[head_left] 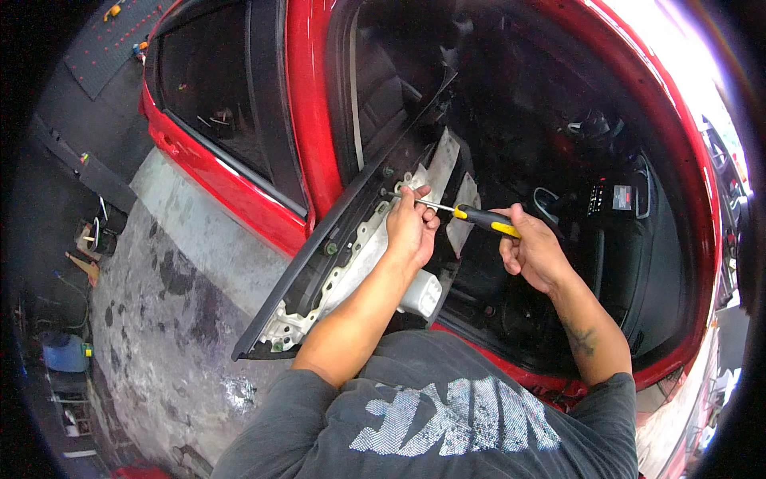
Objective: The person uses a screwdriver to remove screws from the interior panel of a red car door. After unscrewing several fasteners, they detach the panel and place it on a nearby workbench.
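A screwdriver (483, 219) with a black and yellow handle lies almost level across the middle, its thin metal shaft pointing left. My right hand (533, 249) grips the handle end, thumb on top and fingers curled. Close to the tip, my left hand (410, 228) closes its fingers about the shaft. The tip meets a black car door trim panel (307, 275), tilted in front of me; any screw there is too small to make out. Along the panel runs a pale perforated bracket (351, 267), partly behind my left forearm. A grey-white boxy part (421, 293) sits beside that forearm.
The red car body (307, 104) surrounds the dark cabin opening, with a black seat (383, 84) inside. A closed rear door (231, 191) stands at left. Stained concrete floor (175, 319) spreads below it. A blue jug (65, 353) and other items line the far left.
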A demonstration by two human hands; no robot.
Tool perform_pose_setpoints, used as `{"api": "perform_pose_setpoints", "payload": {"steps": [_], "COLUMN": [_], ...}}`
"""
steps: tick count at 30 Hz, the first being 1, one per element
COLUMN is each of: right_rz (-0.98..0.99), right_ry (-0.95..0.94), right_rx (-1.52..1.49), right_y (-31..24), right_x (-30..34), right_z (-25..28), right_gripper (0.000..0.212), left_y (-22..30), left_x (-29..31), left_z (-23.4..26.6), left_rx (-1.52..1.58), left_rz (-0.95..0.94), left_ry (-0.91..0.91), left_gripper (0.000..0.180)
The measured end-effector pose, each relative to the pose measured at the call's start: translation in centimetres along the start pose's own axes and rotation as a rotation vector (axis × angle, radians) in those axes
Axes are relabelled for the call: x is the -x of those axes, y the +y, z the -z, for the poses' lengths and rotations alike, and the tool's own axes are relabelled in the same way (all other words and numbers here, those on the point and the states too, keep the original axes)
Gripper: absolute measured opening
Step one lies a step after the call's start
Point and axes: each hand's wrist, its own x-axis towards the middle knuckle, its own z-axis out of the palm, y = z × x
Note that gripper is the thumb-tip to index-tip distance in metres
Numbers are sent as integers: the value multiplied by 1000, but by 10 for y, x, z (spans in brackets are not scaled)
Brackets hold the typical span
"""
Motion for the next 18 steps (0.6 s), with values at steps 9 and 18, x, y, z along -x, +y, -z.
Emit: {"api": "perform_pose_setpoints", "payload": {"steps": [9, 18], "right_rz": [699, 602], "right_ry": [201, 335], "right_rx": [1065, 931], "right_y": [3, 8], "right_x": [4, -5], "right_z": [-22, -26], "right_gripper": [36, 30], "left_y": [6, 2], "left_x": [5, 8], "left_z": [-4, -5], "left_rx": [7, -20], "left_rz": [14, -9], "left_ry": [3, 45], "left_gripper": [47, 43]}}
